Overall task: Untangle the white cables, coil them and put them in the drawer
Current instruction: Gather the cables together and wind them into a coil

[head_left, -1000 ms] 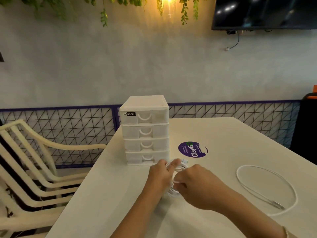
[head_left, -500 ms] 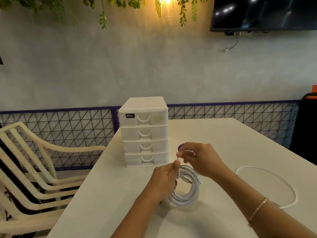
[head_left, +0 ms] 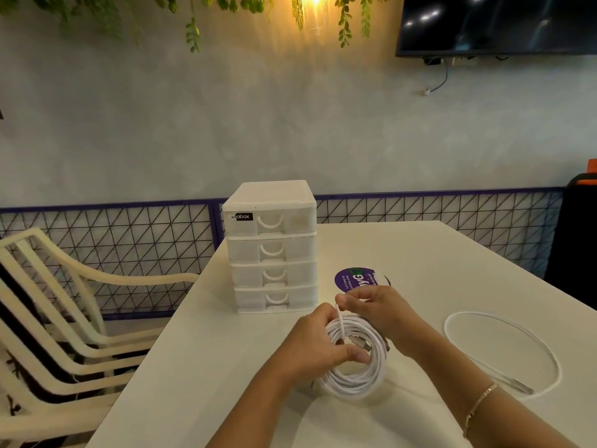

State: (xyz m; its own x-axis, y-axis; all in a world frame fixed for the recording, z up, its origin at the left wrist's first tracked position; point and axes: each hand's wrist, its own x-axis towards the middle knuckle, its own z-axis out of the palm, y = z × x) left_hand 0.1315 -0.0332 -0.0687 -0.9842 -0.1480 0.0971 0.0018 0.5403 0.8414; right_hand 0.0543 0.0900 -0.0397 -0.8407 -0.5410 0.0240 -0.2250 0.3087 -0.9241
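Two hands are working on one coil [head_left: 357, 367] over the tabletop's near edge, in front of the drawers [head_left: 271, 247]. The left hand [head_left: 318, 342] is gripping the coil's left side, thumb lying across the loops, apparently to keep the turns from springing apart. The right hand [head_left: 371, 307] is pinching the free end [head_left: 338, 313] just above the coil, seemingly lifting it clear so it can be wrapped around the bundle or tucked through to lock it. A metal plug is showing inside the loops by the left thumb. The second cable [head_left: 504, 354] is lying in one wide loose loop near the tabletop's right edge, well apart from the hands, probably parked there until the first is stored. All four drawers are sitting closed at the far left corner, so one is yet to be pulled out. A purple sticker [head_left: 353, 279] is partly hidden behind the right hand.
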